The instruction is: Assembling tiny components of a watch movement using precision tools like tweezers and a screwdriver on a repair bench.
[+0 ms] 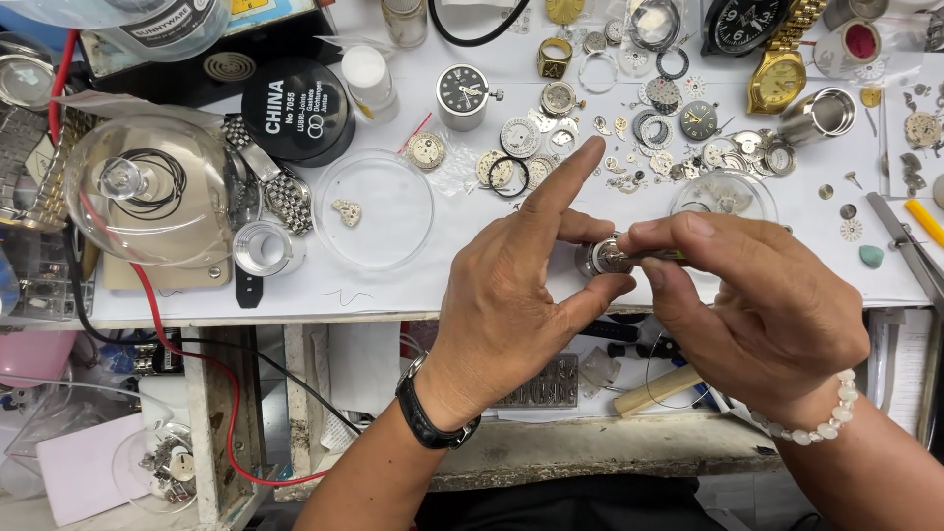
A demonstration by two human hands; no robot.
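My left hand [516, 285] pinches a small round metal watch case [602, 258] between thumb and middle finger, with the index finger stretched up and away. My right hand [762, 310] comes in from the right and grips a thin tool [661, 256] with a green shaft. The tool's tip rests on the watch case. Both hands hover over the front edge of a white work surface [393, 285]. A black wristwatch sits on my left wrist and a white bead bracelet on my right.
Loose watch dials, gears and rings [629, 128] litter the surface behind the hands. A clear round dish [374, 211], a glass dome [147, 192], a black round tin [298, 108], a gold watch [782, 74] and tweezers [910, 246] lie around.
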